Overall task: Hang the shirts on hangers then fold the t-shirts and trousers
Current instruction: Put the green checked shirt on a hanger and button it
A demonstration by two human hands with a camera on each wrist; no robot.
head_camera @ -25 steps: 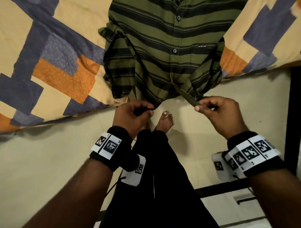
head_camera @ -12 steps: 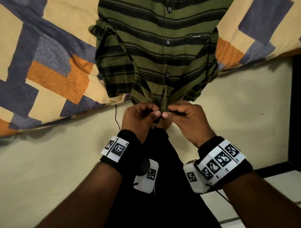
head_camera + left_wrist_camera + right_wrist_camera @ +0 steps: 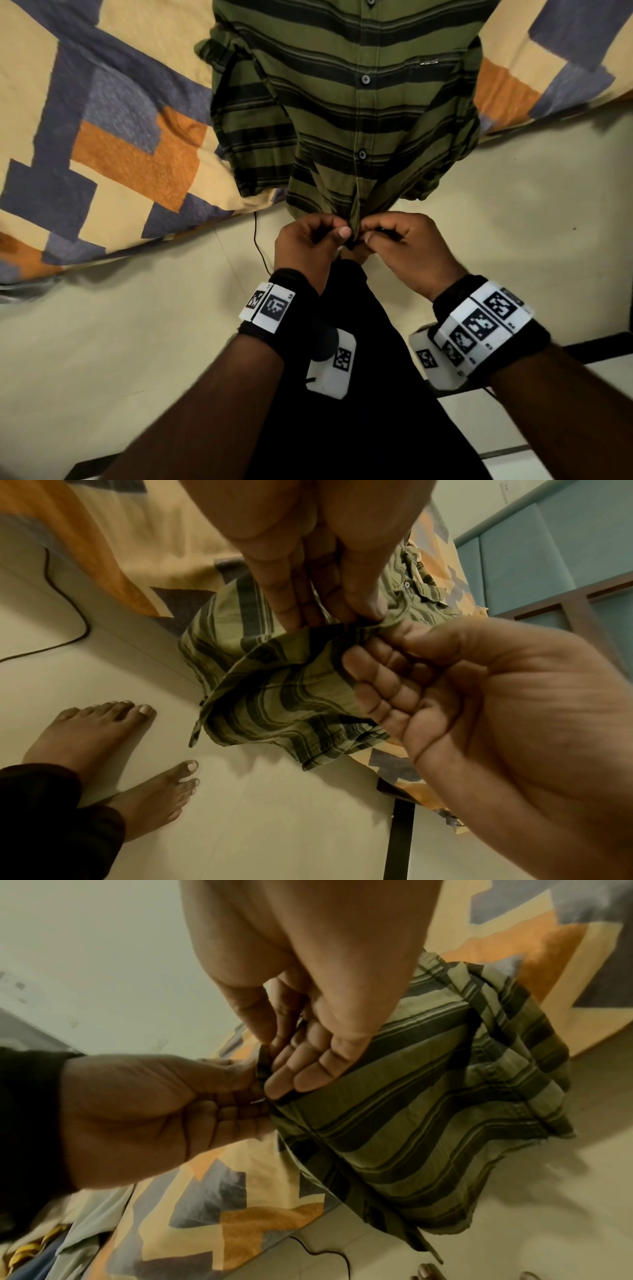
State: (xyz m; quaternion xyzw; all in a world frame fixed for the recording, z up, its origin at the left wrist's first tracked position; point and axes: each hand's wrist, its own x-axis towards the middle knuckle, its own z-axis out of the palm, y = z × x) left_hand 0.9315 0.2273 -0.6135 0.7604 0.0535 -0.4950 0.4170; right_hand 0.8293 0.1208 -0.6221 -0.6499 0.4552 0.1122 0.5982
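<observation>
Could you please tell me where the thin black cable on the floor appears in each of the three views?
Head: black cable left of the left hand.
Left wrist: far left edge.
Right wrist: bottom centre.
Shared landmark: striped shirt hem.

**Legible markings: none readable**

Wrist bands: white panels printed with black square coded markers; small figures stand at the panel corners, too small to read.
Left wrist band: same coded markers, no words.
Striped shirt: small metallic tag on the chest, its lettering too small to make out.
</observation>
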